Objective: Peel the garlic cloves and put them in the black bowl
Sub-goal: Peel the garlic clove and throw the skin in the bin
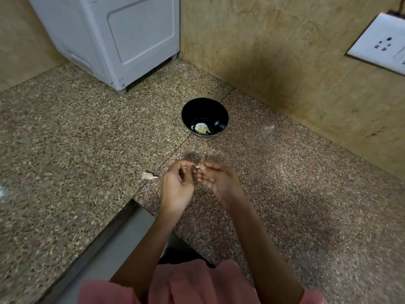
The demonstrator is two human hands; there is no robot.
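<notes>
At frame centre my left hand (pixel 176 189) and right hand (pixel 220 183) both pinch a garlic clove (pixel 197 166), mid-peel. Next, I judge: strip the skin, then reach up-frame to the black bowl (pixel 221 110).

Your light is soft and rather dim, falling from above: your left hand (pixel 175 189) and right hand (pixel 219 183) cast a faint, blurred shadow on the counter (pixel 65 150) just beyond them. A small glint marks the inner wall of the black bowl (pixel 219 113). Straight lines bow toward the corners, and the pink cloth (pixel 197 284) looks smeared.
</notes>
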